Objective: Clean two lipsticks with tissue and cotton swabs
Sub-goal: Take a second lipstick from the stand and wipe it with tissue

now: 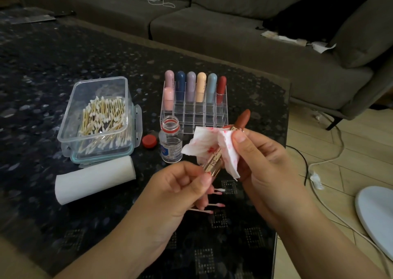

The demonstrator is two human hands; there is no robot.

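The gold lipstick base is pinched by the left hand; the stained tissue is gripped around its upper barrel by the right hand.

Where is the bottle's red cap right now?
The red cap lies on the table, between the swab box on its left and the open bottle on its right.

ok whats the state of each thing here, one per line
lipstick: uncapped, bullet extended, held by both hands
tissue: red-stained, wrapped round the lipstick
left hand: grips lipstick base
right hand: pinches tissue
bottle: open
red cap: off, on table
swab box: lid off
tissue roll: lying down
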